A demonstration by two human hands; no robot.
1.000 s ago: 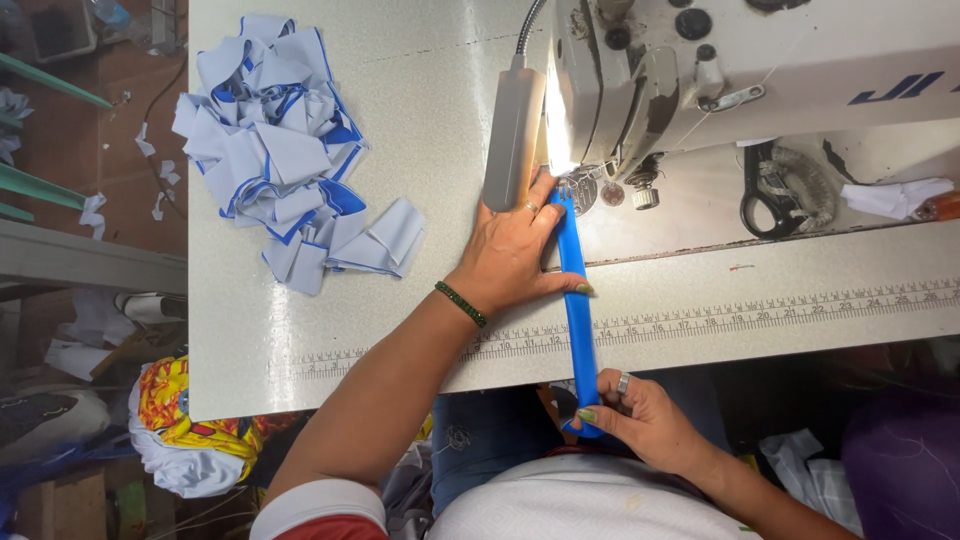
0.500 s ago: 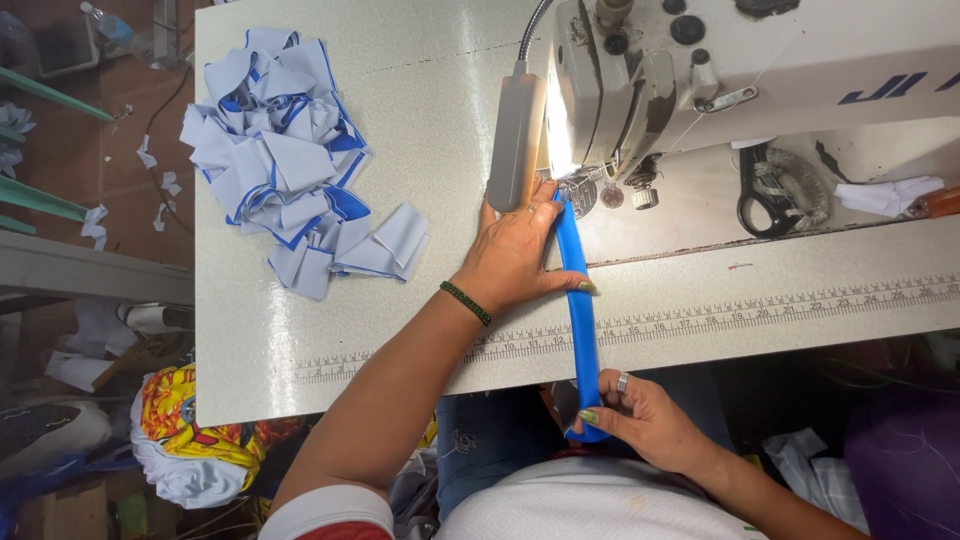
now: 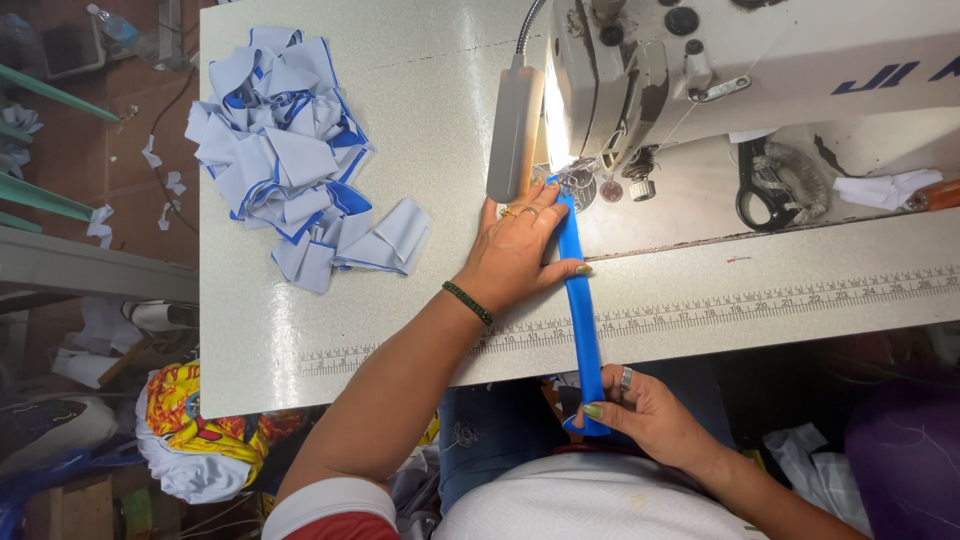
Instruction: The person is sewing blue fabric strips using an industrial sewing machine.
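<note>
- left hand (image 3: 515, 255) flat, fingers spread, pressing blue strip (image 3: 580, 300) to table (image 3: 300, 340), likely to steer it straight toward needle (image 3: 575, 180).
- right hand (image 3: 640, 410) pinching strip's near end at table edge, apparently for tension.
- strip running from machine (image 3: 750, 70), under left fingertips, down to right hand.
- pile of pieces (image 3: 290, 160) well left, out of the way.

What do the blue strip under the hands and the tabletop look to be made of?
Blue strip: likely woven fabric tape, matte, lying flat and limp under the left hand and held by the right hand.
Tabletop: probably laminate over board, pale, speckled, slightly glossy, with a printed ruler along its edge.
</note>
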